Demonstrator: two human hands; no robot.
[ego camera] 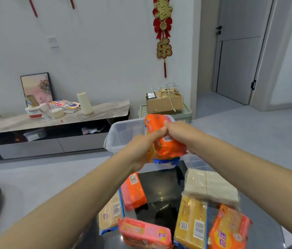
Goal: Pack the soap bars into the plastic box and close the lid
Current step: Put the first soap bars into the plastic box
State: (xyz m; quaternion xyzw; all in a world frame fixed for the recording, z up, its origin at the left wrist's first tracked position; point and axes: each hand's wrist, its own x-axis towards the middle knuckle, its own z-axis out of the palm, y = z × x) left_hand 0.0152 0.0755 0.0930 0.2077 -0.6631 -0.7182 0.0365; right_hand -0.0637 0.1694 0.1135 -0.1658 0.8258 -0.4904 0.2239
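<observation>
- Both hands meet on an orange soap pack (pixel 166 139), lifted clear of the bench (pixel 161 187). The left hand (pixel 141 148) wraps its lower left side; the right hand (pixel 179 133) pinches its upper right edge. Each grip is closed on the wrapper.
- A second pack with a blue edge (pixel 166 161) shows just under the left grip; whether that hand also carries it, I cannot tell.
- The plastic box (pixel 123 133) stands open directly beyond the grips, partly behind the held pack. A ribbed clear piece (pixel 195 161) below the right grip may be its lid.
- Nearer the body than the grips, more packs wait on the bench: an orange one (pixel 133 192), a pink one (pixel 144 232), yellow ones (pixel 191 221) and a pale block (pixel 211 187).
- Risks, as I judge them: the glossy wrapper could slip from a fingertip pinch; a pack dropped slantwise would waste room, so the rest may not fit and the lid may not shut; the lower pack could fall short of the box rim.
</observation>
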